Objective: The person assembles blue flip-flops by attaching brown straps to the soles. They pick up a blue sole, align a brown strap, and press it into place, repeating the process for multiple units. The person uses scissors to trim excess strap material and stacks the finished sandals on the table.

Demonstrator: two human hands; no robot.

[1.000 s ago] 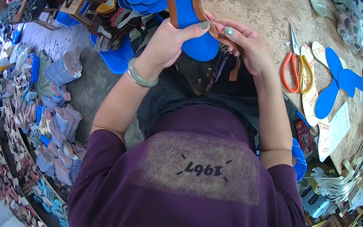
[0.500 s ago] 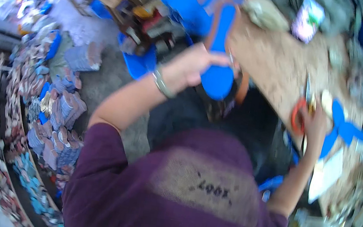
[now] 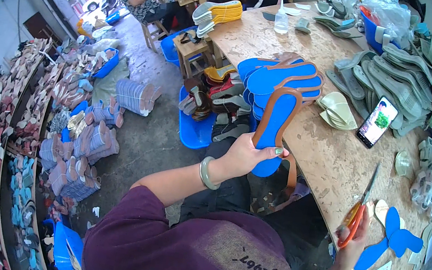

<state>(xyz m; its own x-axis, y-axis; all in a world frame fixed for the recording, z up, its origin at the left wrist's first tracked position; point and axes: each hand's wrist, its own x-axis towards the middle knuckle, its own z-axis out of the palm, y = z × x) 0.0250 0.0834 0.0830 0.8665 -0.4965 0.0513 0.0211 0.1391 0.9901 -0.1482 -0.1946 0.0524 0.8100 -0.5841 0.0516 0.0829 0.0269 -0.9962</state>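
My left hand (image 3: 241,155) is closed on a blue insole (image 3: 271,124) held over the table's near edge. Brown edging runs around the insole's upper part, and a loose length of brown strip (image 3: 291,182) hangs from its lower right side. At the right, my right hand (image 3: 356,236) grips scissors (image 3: 357,213) by their orange handles, with the blades pointing away. Beside that hand, several bare blue insole pieces (image 3: 387,241) lie crossed over one another. Beyond my left hand is a pile of blue insoles with brown edges (image 3: 287,78).
A phone (image 3: 377,122) lies on the wooden table (image 3: 320,151), near cream pieces (image 3: 337,110) and grey-green soles (image 3: 399,85). A blue tub (image 3: 195,131) with shoe parts stands on the floor at the left. Bundled insoles (image 3: 85,142) and loaded shelves fill the far left. Other people sit at the back.
The view has shifted and is no longer blurred. The held insole has swung more upright, showing its brown edging. My right hand is still at the scissors.
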